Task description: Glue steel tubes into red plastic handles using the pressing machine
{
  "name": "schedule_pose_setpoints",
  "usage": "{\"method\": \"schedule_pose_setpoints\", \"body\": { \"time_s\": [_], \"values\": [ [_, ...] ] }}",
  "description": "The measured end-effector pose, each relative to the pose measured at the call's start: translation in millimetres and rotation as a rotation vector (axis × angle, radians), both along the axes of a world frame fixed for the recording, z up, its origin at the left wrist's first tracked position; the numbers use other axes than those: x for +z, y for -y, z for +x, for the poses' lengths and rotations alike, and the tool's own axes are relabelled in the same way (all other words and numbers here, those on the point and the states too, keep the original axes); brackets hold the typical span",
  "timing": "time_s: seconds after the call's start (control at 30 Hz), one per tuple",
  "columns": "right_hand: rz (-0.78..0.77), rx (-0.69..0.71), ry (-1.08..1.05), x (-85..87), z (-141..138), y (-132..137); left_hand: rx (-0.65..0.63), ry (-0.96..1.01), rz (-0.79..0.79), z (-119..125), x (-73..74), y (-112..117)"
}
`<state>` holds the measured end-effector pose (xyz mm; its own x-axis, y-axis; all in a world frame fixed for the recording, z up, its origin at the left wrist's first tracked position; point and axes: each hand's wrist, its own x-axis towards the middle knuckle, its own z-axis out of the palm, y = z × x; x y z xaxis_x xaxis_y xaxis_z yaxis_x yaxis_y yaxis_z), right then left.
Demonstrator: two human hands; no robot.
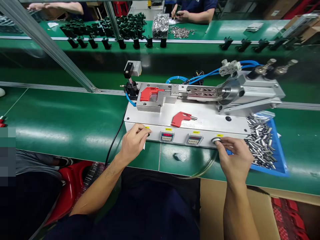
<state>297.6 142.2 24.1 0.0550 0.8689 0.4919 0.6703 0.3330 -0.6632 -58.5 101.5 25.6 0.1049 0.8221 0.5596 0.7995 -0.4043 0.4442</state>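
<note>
A small pneumatic press machine point(212, 116) stands on the green bench. One red plastic part point(149, 93) sits in its metal fixture, and a second red part point(180, 118) with a metal pin lies loose on the top plate. My left hand point(135, 141) is curled, its fingers pressed on a button at the left of the front panel. My right hand point(233, 156) has its fingertips closed on a round silver button point(215, 140) at the panel's right. Two small digital displays point(167, 136) sit between my hands.
A blue tray point(278, 156) of several metal pins lies right of the machine. Blue air hoses point(207, 75) run behind it. Black parts point(105, 30) line the far bench, where other people's hands point(183, 14) work. Cardboard box point(212, 206) and red parts bin point(290, 216) below.
</note>
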Motion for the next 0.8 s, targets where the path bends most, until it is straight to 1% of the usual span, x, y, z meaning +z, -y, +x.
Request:
{"method": "schedule_pose_setpoints", "body": {
  "time_s": [0.1, 0.17, 0.27, 0.33, 0.37, 0.47, 0.57, 0.63, 0.7, 0.77, 0.8],
  "values": [
    [-0.057, 0.043, -0.047, 0.5, 1.8, 2.5, -0.022, -0.074, -0.043, -1.4, 8.2, 4.8],
    [-0.07, 0.064, -0.067, -0.8, 1.9, 5.5, -0.02, -0.165, -0.051, 0.7, 18.3, 6.9],
    [-0.022, 0.051, -0.078, -7.4, -2.1, 9.5, -0.046, -0.227, 0.014, 13.9, 37.0, 1.3],
    [0.026, 0.02, -0.071, -14.0, -6.7, 10.4, -0.078, -0.226, 0.046, 30.0, 49.3, -11.0],
    [0.051, 0.0, -0.064, -17.5, -9.1, 10.1, -0.087, -0.233, 0.037, 39.5, 54.6, -19.6],
    [0.129, -0.052, -0.031, -26.6, -15.2, 7.4, -0.089, -0.303, -0.093, 67.9, 65.0, -49.6],
    [0.222, -0.078, 0.016, -31.8, -16.7, 4.3, -0.084, -0.377, -0.244, 86.0, 67.1, -72.5],
    [0.263, -0.084, 0.046, -33.2, -14.5, 3.8, -0.093, -0.374, -0.255, 87.3, 65.3, -76.8],
    [0.251, -0.089, 0.064, -34.9, -9.6, 4.0, -0.131, -0.292, -0.153, 78.9, 61.7, -70.2],
    [0.191, -0.104, 0.043, -41.3, -2.9, 1.6, -0.186, -0.139, 0.012, 62.8, 54.8, -54.3],
    [0.145, -0.124, 0.008, -47.6, 0.0, -1.9, -0.205, -0.051, 0.087, 52.3, 49.3, -44.2]
  ]
}}
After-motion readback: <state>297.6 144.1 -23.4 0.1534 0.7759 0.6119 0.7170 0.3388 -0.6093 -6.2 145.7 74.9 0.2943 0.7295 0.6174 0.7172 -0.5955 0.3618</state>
